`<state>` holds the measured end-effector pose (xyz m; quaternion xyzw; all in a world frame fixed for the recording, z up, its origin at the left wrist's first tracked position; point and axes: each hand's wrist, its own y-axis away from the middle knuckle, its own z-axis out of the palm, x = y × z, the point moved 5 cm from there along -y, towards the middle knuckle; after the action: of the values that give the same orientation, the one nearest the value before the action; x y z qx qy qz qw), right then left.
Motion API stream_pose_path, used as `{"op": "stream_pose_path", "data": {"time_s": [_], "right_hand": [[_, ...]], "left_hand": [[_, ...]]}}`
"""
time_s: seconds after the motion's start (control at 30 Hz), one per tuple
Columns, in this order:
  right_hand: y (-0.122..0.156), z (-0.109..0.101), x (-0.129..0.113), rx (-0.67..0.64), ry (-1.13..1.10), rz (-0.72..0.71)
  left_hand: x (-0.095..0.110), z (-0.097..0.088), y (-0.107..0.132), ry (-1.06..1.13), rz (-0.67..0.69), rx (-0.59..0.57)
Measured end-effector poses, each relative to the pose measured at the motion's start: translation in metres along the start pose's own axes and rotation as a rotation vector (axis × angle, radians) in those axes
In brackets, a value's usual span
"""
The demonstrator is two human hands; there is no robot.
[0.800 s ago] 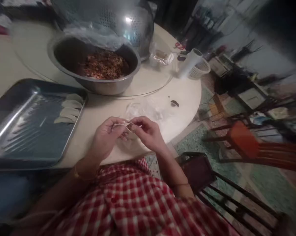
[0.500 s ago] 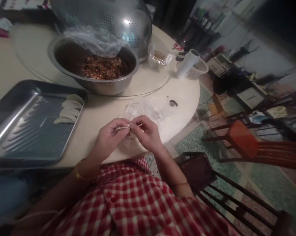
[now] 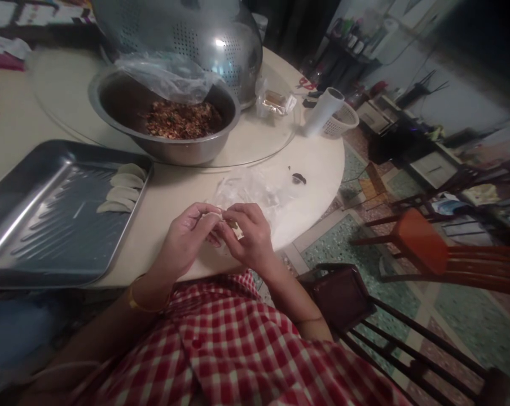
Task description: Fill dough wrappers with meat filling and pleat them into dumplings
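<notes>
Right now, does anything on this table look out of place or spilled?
A dark, curved scrap lies loose on the table toward the right, looking stray; I can't identify it. Clear plastic sags untidily over the far rim of the bowl, close to the filling. No obvious spill shows.

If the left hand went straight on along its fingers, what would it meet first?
The left hand would likely meet the right hand first, close by at the pale wrapper both pinch; whether their fingertips touch is unclear.
</notes>
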<state>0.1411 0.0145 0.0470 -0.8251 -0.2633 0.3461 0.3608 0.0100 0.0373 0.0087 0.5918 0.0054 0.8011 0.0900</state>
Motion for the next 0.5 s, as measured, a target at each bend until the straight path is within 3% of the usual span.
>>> {"op": "stream_pose_path", "data": {"time_s": [0.2, 0.5], "right_hand": [[0.0006, -0.0003, -0.0012, 0.045, 0.047, -0.001], [0.0055, 0.0016, -0.0024, 0.110, 0.062, 0.075]], "left_hand": [[-0.0036, -0.0004, 0.0022, -0.010, -0.029, -0.063], [-0.0063, 0.0006, 0.0059, -0.036, -0.027, -0.029]]}}
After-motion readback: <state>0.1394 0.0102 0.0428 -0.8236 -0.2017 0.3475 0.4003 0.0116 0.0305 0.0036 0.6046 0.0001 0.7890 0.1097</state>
